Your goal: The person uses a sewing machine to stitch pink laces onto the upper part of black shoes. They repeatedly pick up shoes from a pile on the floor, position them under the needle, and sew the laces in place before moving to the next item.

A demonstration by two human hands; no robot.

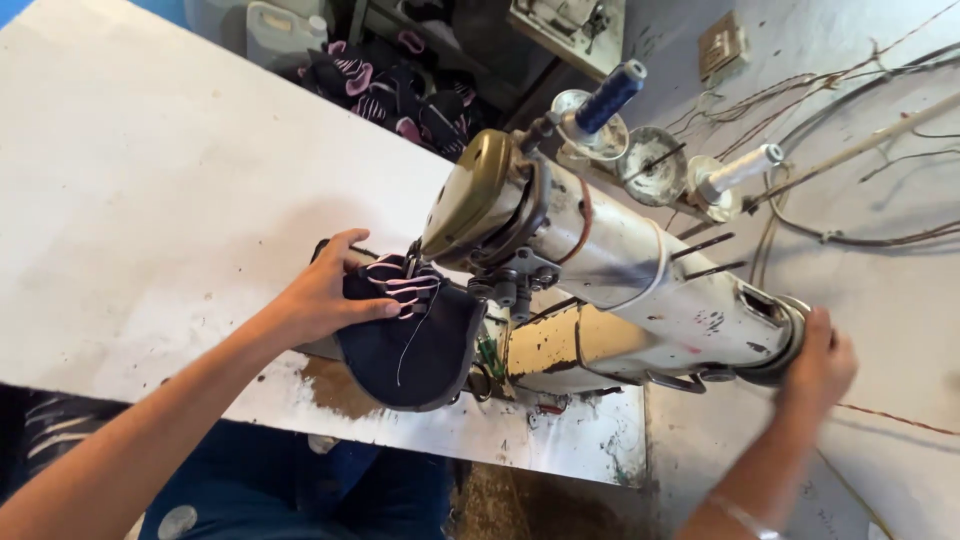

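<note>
Broadly, the white desk (150, 200) fills the picture from nine o'clock up to twelve, its surface scuffed and stained brown near its lower edge. Across it, running from the centre out to three o'clock, lies the old cream sewing machine (640, 280), its paint chipped and its brass-coloured head end (470, 190) pointing toward the centre. At twelve o'clock, beyond the desk's far edge, sits a pile of dark shoe pieces (385, 85) with pink trim. Just under the machine's head, a little left of centre, is the dark navy shoe upper (415, 345) with pink and white stripes, a loose white thread trailing over it. The left hand (320, 295) comes in from seven o'clock and lies over the upper's left side, fingers spread and curled lightly around it, thumb along its top, holding it against the machine. The right hand (820, 365), at four o'clock, is closed around the handwheel (775, 350) at the machine's far end; it is blurred. On top of the machine, at one o'clock, stand a blue thread spool (610, 95) and a white thread spool (740, 170).
</note>
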